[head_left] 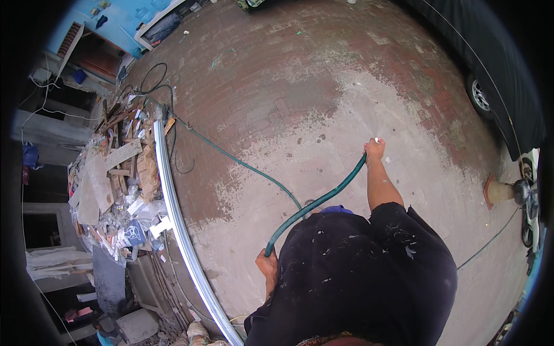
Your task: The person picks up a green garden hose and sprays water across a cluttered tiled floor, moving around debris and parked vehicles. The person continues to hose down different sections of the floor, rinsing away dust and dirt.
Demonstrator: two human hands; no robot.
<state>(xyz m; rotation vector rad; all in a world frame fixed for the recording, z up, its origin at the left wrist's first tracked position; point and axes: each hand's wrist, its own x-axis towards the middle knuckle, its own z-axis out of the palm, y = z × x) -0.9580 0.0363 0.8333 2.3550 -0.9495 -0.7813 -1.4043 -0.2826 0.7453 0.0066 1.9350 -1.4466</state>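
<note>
A green garden hose (340, 186) runs across the front of my body between my two hands. My right hand (375, 150) is stretched forward and closed round the hose's end, where a small white tip shows. A faint spray of water (372, 123) fans out from it onto the paving. Lower down at my left side, my left hand (267, 264) grips the same hose. Beyond my body, the hose trails over the ground to the far left. The brick paving (259, 98) is dark and wet ahead, pale and dry around me.
A heap of scrap wood, cardboard and plastic (118, 173) lies to the left, edged by a long white metal bar (179, 225). Loops of hose (154, 78) lie at the far left. At right are a dark covered vehicle (490, 63) and a cone-like object (499, 191).
</note>
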